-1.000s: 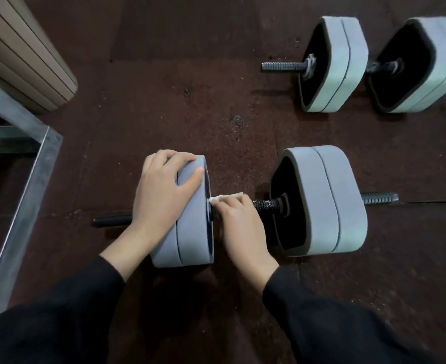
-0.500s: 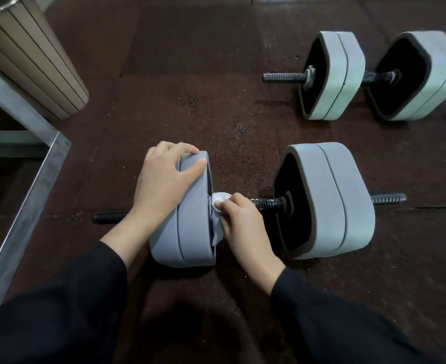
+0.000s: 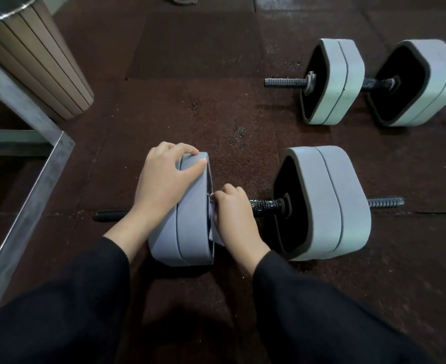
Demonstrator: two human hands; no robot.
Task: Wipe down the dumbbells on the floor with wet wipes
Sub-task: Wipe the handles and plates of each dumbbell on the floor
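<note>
A grey dumbbell lies across the dark rubber floor in front of me. My left hand grips the top of its left weight block. My right hand presses a white wet wipe against that block's inner face, right beside the threaded black bar; the hand hides most of the wipe. The right weight block stands apart from my hands. A second grey dumbbell lies at the far right.
A slatted beige bin stands at the upper left. A grey metal frame runs along the left side. The dumbbell's bar ends stick out at left and right.
My right hand has slid the wipe lower along the inner face of the left block. My left hand keeps its grip. The camera has tilted slightly.
</note>
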